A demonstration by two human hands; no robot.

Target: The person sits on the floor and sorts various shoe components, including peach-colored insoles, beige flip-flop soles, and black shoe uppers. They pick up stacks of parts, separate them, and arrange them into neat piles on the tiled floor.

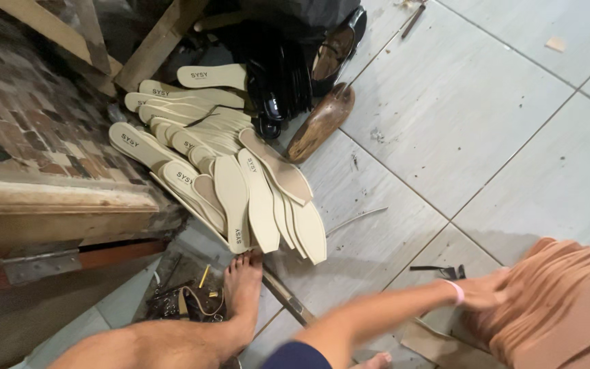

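One hand (489, 290), blurred, presses into a stack of tan leather pieces (561, 301) at the near right; its grip cannot be made out. Farther off, cream insoles (240, 184) with dark printed marks fan across the tiled floor (486, 116) beside a wooden shoe last (322, 121).

Hand (489, 290) on tan sole stack (561, 301), blurred

Fanned across the tiled floor (486, 116), a heap of insoles (227, 171), hard against the wooden bench (56, 205) on its left. Just right of the insoles and touching their upper edge, a wooden shoe last (322, 121); behind that, a stack of dark shoe pieces (281, 82). Directly below the insoles, a bare foot (244, 294), toes at their tips. Well to the lower right of the insoles, a hand (493, 290) pressed against a stack of leather pieces (561, 301).
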